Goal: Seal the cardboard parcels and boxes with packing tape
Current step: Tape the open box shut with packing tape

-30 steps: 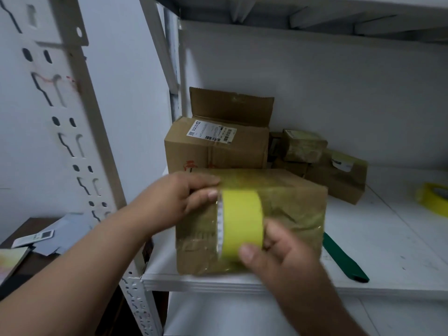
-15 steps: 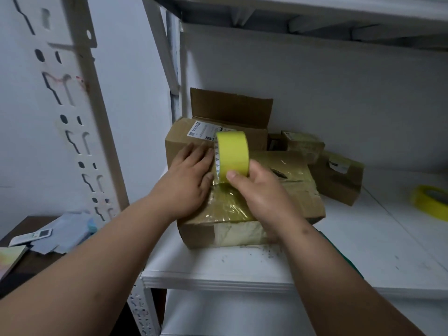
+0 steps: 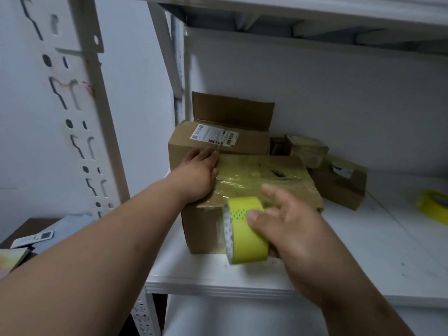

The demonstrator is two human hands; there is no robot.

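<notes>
A cardboard box [image 3: 278,175] wrapped in clear shiny tape sits near the front of the white shelf [image 3: 218,275]. My left hand [image 3: 198,173] lies flat on the box's top left part, fingers straight, pressing it down. My right hand [image 3: 288,229] holds a yellow roll of packing tape [image 3: 244,231] against the box's front face, thumb on the roll's outer band and fingers spread behind it. A strip of tape runs from the box top down toward the roll.
Behind stands a larger box with a raised flap and a shipping label [image 3: 218,141]. Small taped parcels [image 3: 339,180] lie at the back right. A second yellow tape roll [image 3: 434,207] sits at the far right. The rack's upright post [image 3: 82,117] stands left, with a low table [image 3: 31,238] beyond.
My right hand pulled the tape roll from the box's far top edge back over the top and down the front face. My left hand slid further back along the top.
</notes>
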